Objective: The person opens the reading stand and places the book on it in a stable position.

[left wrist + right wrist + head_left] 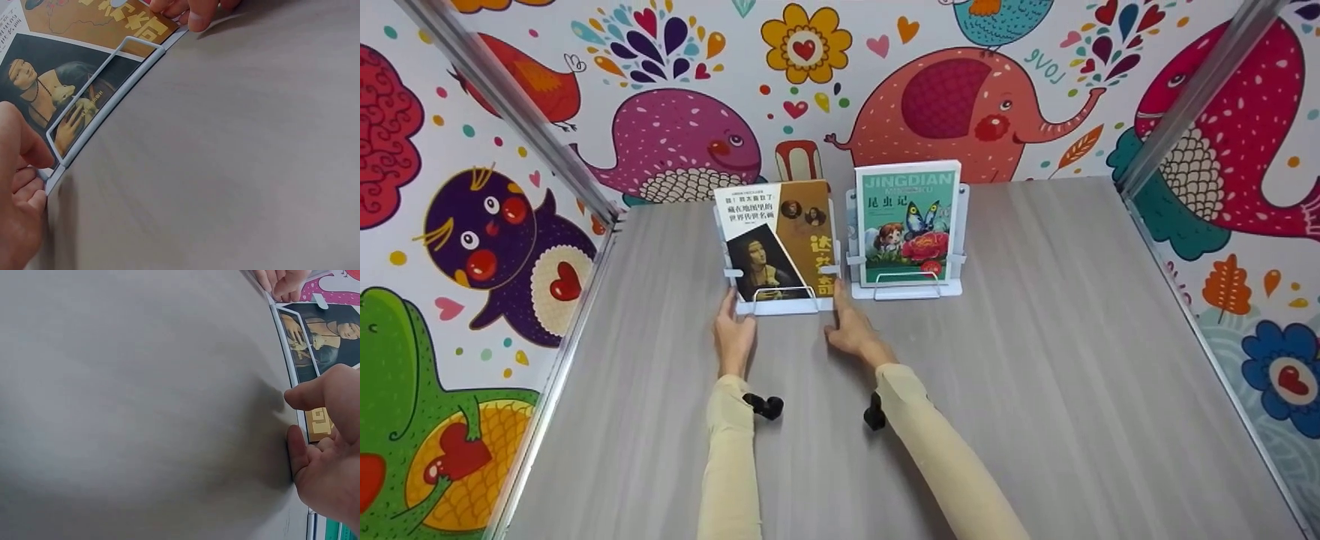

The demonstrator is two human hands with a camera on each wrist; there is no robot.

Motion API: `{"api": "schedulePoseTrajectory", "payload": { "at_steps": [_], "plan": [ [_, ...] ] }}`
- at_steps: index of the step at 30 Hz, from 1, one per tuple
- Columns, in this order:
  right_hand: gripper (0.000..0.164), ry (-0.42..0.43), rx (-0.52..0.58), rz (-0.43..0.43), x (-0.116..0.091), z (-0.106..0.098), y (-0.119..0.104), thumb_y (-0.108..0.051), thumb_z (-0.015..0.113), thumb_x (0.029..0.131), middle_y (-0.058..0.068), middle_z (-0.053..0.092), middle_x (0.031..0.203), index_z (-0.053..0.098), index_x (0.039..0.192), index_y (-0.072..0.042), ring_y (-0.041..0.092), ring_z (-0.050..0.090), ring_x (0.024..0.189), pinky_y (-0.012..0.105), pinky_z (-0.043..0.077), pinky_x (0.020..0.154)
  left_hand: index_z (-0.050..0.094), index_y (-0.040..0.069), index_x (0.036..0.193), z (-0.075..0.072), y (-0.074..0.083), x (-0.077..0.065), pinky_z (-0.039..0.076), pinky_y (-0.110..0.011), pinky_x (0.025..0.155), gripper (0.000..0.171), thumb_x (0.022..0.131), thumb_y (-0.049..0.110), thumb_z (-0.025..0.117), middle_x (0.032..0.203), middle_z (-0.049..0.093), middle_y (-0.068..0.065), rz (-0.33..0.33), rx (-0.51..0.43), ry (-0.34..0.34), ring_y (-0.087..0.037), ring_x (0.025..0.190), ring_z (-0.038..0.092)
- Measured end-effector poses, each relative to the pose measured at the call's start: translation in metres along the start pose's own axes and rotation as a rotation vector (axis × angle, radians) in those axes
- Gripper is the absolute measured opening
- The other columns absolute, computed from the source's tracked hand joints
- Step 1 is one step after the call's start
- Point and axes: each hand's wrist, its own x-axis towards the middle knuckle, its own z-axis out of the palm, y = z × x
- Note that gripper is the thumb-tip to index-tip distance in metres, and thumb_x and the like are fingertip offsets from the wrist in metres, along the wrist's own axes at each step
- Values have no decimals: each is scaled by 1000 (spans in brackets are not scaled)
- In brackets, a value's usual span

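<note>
A brown and white book with a painted portrait on its cover leans on a white book stand. A wire holder crosses the book's lower edge. At the stand's lower left corner, my left hand grips the edge, its fingers curled at the corner. My right hand holds the lower right corner; some of its fingers bend over the front edge and others are hidden behind the hand. To the right, apart from both hands, a green book stands on a second white book stand.
Both stands are near the back of a grey wood-grain table. A cartoon-printed wall rises right behind them, with printed side panels to left and right. Metal posts stand at the corners. A narrow gap separates the two stands.
</note>
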Motion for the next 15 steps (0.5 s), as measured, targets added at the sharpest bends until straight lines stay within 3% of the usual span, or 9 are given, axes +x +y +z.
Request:
{"api": "schedulePoseTrajectory", "payload": {
  "at_steps": [9, 15],
  "plan": [
    [93, 14, -3, -22, 3, -4, 4, 0, 64, 92, 20, 3, 170, 2, 161, 1, 30, 9, 158, 41, 11, 129, 44, 18, 154, 6, 3, 3, 24, -50, 125, 64, 93, 16, 60, 161, 41, -9, -9, -18, -16, -32, 152, 30],
    [87, 16, 60, -87, -9, -4, 12, -5, 61, 95, 21, 4, 170, 4, 161, 0, 32, 10, 157, 44, 12, 128, 39, 11, 156, 8, 5, -11, 27, -49, 124, 68, 90, 8, 54, 161, 39, -14, 3, 40, -48, -34, 151, 32]
  ]
}}
